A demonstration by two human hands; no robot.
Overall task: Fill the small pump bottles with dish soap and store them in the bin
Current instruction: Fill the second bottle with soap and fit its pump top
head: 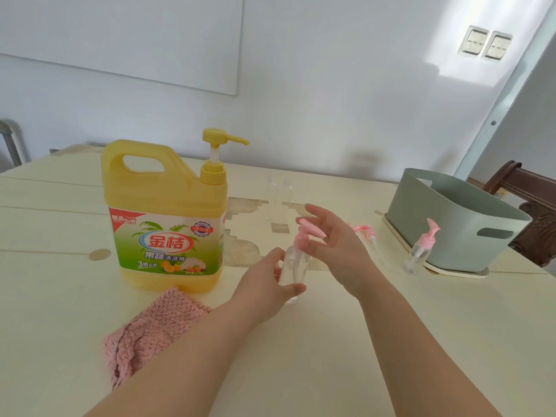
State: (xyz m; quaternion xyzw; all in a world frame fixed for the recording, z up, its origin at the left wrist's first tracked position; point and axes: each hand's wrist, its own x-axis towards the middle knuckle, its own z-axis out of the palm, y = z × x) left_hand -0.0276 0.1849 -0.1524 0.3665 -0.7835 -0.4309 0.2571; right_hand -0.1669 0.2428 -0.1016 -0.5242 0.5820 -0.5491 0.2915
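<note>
Clear plastic with a pink top, the small pump bottle point(296, 266) is at frame centre, on or just above the table point(391, 341); contact with the surface cannot be confirmed. The left hand point(264, 290) grasps its lower body, fingers and thumb curled round it. The right hand point(334, 245) is at the pink pump head point(311, 230) with fingers spread and mostly straight; whether it pinches the collar cannot be told. The bottle appears empty, so the step in hand is judged to be removal of the pump before filling. The dish soap jug point(165, 218) stands left of centre, its spout pointing toward the right of the frame. Two uncapped clear bottles point(278, 195) stand behind the hands, loose pink pumps point(364, 231) lie just right of the right hand, and a further capped bottle point(421, 248) stands just beside the grey-green bin point(451, 224) at right. Risks: the light bottle may twist or tip if the collar is turned against a loose left-hand grasp. A withdrawn dip tube may knock over the uncapped bottles behind. Soap from the jug spout may miss the narrow neck, run onto the table and make the bottle walls slippery. The pink cloth point(150, 329) at lower left is within reach for spills.
</note>
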